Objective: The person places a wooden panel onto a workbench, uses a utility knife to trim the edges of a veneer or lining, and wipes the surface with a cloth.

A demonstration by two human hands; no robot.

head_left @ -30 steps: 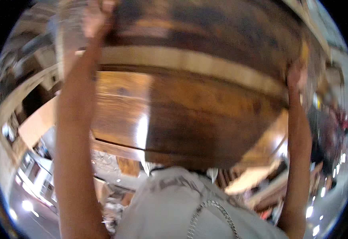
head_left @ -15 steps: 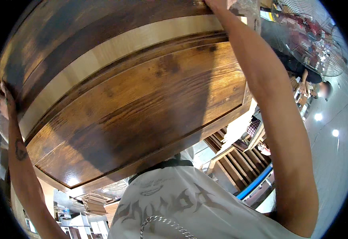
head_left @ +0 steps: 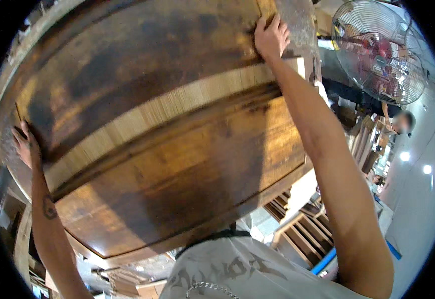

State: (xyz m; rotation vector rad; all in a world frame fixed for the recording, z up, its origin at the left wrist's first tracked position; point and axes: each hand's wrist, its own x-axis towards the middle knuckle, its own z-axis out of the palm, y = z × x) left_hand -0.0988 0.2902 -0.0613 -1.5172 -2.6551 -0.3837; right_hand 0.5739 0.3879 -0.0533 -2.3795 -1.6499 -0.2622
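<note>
In front of me lies a dark brown wooden panel (head_left: 143,65) with a worn, streaky finish. A pale bare-wood strip (head_left: 177,101) runs along its near side. Closer to my body is a glossy brown framed wooden panel (head_left: 187,184). My right hand (head_left: 272,40) rests at the right end of the dark panel, its fingers spread and stretched out. At the left end sits my left hand (head_left: 27,148), fingers apart and extended against the panel's edge. The undersides of both panels are hidden.
A grey worktop (head_left: 297,30) shows beyond the panel's right end. A large wire-caged fan (head_left: 379,52) stands at the far right, with another person (head_left: 402,122) past it. Slatted wooden pieces (head_left: 302,239) and a blue-edged rail (head_left: 324,261) are at my near right.
The view has shifted, so more of the dark panel and my whole right hand now show. My left hand sits lower in view, still by the panel's left end.
</note>
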